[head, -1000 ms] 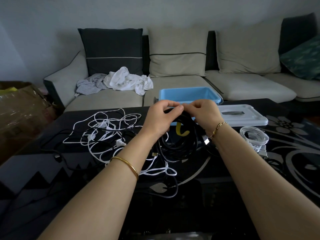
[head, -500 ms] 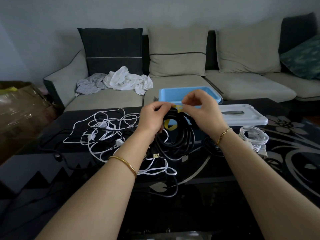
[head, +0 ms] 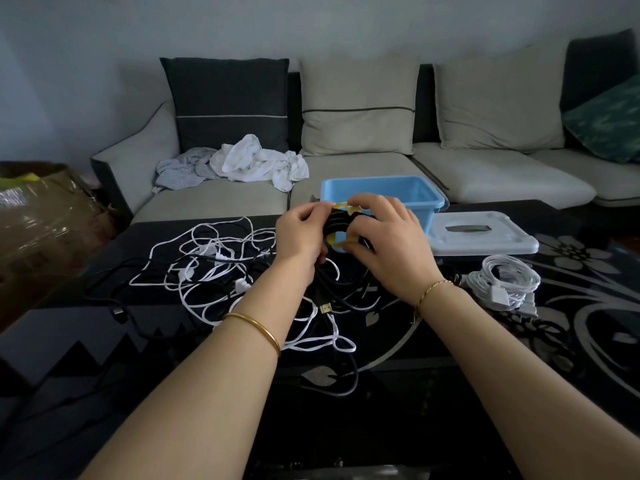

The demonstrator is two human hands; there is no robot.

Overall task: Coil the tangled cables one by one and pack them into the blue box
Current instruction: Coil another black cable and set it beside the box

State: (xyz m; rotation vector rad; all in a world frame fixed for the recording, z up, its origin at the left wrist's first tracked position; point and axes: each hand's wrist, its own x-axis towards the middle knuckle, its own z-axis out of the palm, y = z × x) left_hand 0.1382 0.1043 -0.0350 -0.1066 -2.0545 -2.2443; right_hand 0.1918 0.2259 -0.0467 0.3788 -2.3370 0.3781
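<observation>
A coil of black cable (head: 341, 220) is held upright just in front of the blue box (head: 420, 195), with a yellow band (head: 341, 241) looped around its top. My left hand (head: 301, 233) pinches the coil's left side. My right hand (head: 388, 242) grips its right side, fingers on the band. The coil's lower loops (head: 349, 296) hang down to the table. A tangle of white cables (head: 214, 268) mixed with black ones lies to the left. One coiled white cable (head: 505, 282) rests at the right.
The box's white lid (head: 485, 235) lies right of the box on the dark glass table (head: 346, 427). A sofa with cushions and crumpled clothes (head: 256, 161) stands behind. A cardboard box (head: 38, 216) sits at the far left.
My right hand has come down over the coil's right side, pulling the yellow band around the cable. The coil sits slightly higher and closer to the blue box.
</observation>
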